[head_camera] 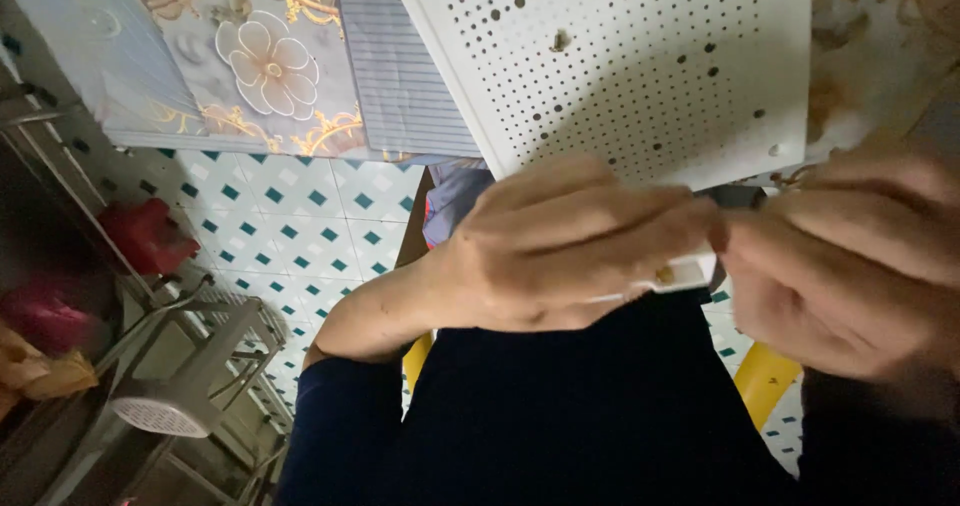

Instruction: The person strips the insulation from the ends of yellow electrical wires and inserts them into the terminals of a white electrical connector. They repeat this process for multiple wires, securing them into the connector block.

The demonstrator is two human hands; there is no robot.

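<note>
Head view, looking down. Largest in view is the white board (640, 56) pierced with rows of small holes, lying tilted across the upper middle, a few holes holding small dark or pale pegs. Under it and to its left lies a cloth (230, 56) printed with pale flowers and gold scrolls, with a striped grey panel beside it. Below these runs a tiled floor (290, 216) of white with small teal diamonds. At lower left stands a grey plastic stool (190, 386), seen from above, near red and pink bundles that are too blurred to identify. The left hand (560, 251) is curled, fingers closed around a small white strip (685, 271), which pokes out past its fingertips just below the board's lower edge. The right hand (850, 266) meets it from the other side, thumb and fingers pinched on the strip's end. The strip thus lies between the two hands, touching both; a small brownish spot shows on it.
</note>
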